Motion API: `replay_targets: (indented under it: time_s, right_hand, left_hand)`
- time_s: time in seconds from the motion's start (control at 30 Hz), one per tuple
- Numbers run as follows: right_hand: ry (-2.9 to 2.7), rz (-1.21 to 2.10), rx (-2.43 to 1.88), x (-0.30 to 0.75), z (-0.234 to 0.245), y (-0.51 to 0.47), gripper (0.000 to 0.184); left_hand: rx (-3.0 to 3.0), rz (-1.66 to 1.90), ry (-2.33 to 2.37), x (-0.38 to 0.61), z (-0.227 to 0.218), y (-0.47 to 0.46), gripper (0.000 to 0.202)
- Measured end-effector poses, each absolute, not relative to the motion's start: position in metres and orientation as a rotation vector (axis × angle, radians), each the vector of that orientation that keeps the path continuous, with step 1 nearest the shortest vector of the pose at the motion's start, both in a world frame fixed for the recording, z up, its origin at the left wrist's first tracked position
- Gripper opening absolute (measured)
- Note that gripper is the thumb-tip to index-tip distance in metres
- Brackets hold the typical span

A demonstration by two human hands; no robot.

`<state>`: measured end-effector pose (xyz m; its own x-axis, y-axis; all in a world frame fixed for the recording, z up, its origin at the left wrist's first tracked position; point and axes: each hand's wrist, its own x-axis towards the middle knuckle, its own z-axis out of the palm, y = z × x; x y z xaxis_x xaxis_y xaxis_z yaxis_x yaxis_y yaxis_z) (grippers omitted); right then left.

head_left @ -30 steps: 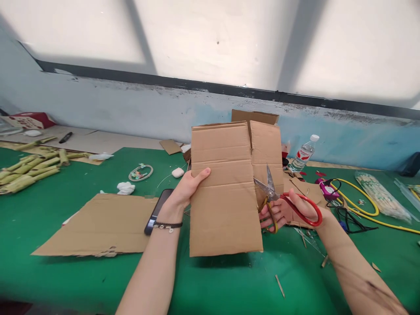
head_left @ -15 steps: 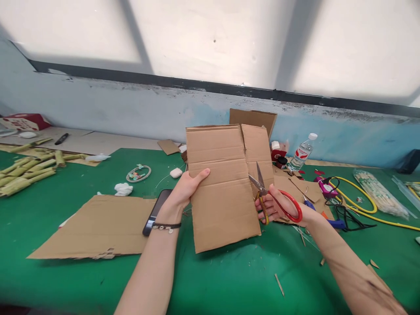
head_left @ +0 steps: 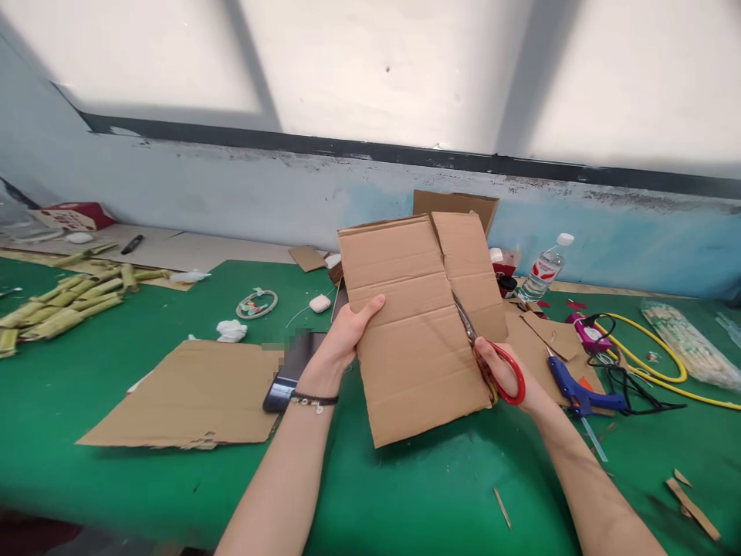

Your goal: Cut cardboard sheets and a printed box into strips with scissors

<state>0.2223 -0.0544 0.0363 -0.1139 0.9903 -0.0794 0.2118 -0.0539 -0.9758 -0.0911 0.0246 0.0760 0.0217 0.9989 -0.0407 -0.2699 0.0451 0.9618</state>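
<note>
Head view: I am seeing the left hand (head_left: pixel 354 324) gripping the cardboard (head_left: pixel 417 363) at its left edge, thumb lying flat on the near face, fingers hiding behind. The right hand (head_left: pixel 501 367) is holding the scissors (head_left: pixel 471 332), thumb at the red loop; the other fingers are mostly hiding behind, so I am not making out how they are sitting. The cardboard is hanging tilted above the green table (head_left: pixel 405 494), in front of the person. A slit is running down from its top edge, right of the middle, and the blades are lying close together at the slit's lower end. A bracelet (head_left: pixel 314 401) is circling the left wrist. Below and left of that hand I am noting a phone (head_left: pixel 281 398), and beside it a flat sheet (head_left: pixel 197 398) with one ragged edge is lying on the table. Tissue (head_left: pixel 231 331), a coil (head_left: pixel 257 303) and a white case (head_left: pixel 319 303) are resting farther back; stalks (head_left: pixel 75 305) are lying at far left. Right of the scissors, a blue glue gun (head_left: pixel 582 392) is lying partly over scraps (head_left: pixel 544 359). Behind, a bottle (head_left: pixel 544 270) is standing near the wall; a yellow cable (head_left: pixel 654 374) is curving past a bag of sticks (head_left: pixel 691 340).
</note>
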Motion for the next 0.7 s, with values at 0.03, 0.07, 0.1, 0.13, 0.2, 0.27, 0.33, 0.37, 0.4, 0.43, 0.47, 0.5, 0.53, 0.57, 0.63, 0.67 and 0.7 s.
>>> replay_targets:
  time_s: [0.03,0.07,0.1,0.13,0.2,0.27,0.33,0.37,0.4,0.43,0.47,0.5,0.53,0.57,0.63,0.67,0.7]
  right_hand:
    - [-1.449,1.197,-1.367,0.221,0.034,-0.055,0.080]
    - [-1.463,1.161,-1.380,0.219,0.031,-0.056,0.080]
    - [-1.465,1.138,-1.389,0.217,0.028,-0.056,0.080]
    - [-1.470,1.122,-1.393,0.215,0.026,-0.056,0.080]
    - [-1.476,1.073,-1.397,0.211,0.021,-0.055,0.080]
    - [-1.460,1.026,-1.414,0.208,0.019,-0.055,0.081]
    - [-1.426,1.062,-1.425,0.207,0.021,-0.057,0.082]
    - [-1.402,1.126,-1.416,0.207,0.024,-0.059,0.083]
    - [-1.372,1.210,-1.396,0.208,0.026,-0.061,0.085]
    - [-1.337,1.303,-1.366,0.209,0.029,-0.064,0.087]
    - [-1.303,1.392,-1.328,0.212,0.032,-0.066,0.089]
    - [-1.274,1.459,-1.292,0.215,0.035,-0.069,0.090]
    - [-1.257,1.508,-1.266,0.218,0.037,-0.070,0.090]
    - [-1.248,1.544,-1.254,0.222,0.039,-0.071,0.090]
    - [-1.251,1.606,-1.271,0.228,0.042,-0.072,0.092]
    - [-1.260,1.631,-1.287,0.230,0.043,-0.072,0.093]
    - [-1.270,1.653,-1.296,0.231,0.044,-0.072,0.093]
  left_hand:
    - [0.981,1.280,1.021,-0.091,0.076,0.025,0.066]
    - [0.981,1.278,1.030,-0.092,0.076,0.025,0.066]
    - [0.982,1.276,1.039,-0.093,0.076,0.025,0.067]
    - [0.985,1.273,1.047,-0.093,0.075,0.026,0.067]
    - [0.992,1.269,1.057,-0.095,0.074,0.028,0.067]
    - [0.999,1.270,1.056,-0.097,0.074,0.028,0.067]
    - [1.019,1.275,1.049,-0.098,0.075,0.027,0.068]
    - [1.036,1.275,1.044,-0.098,0.075,0.027,0.069]
    - [1.052,1.272,1.040,-0.097,0.076,0.025,0.070]
    - [1.064,1.270,1.039,-0.097,0.077,0.024,0.071]
    - [1.069,1.265,1.040,-0.096,0.078,0.022,0.073]
    - [1.069,1.259,1.042,-0.095,0.080,0.021,0.074]
    - [1.068,1.253,1.043,-0.094,0.081,0.019,0.074]
    - [1.069,1.251,1.041,-0.093,0.082,0.018,0.074]
    - [1.082,1.263,1.041,-0.091,0.083,0.017,0.073]
    - [1.088,1.279,1.045,-0.091,0.084,0.016,0.072]
    - [1.090,1.297,1.052,-0.091,0.084,0.016,0.071]
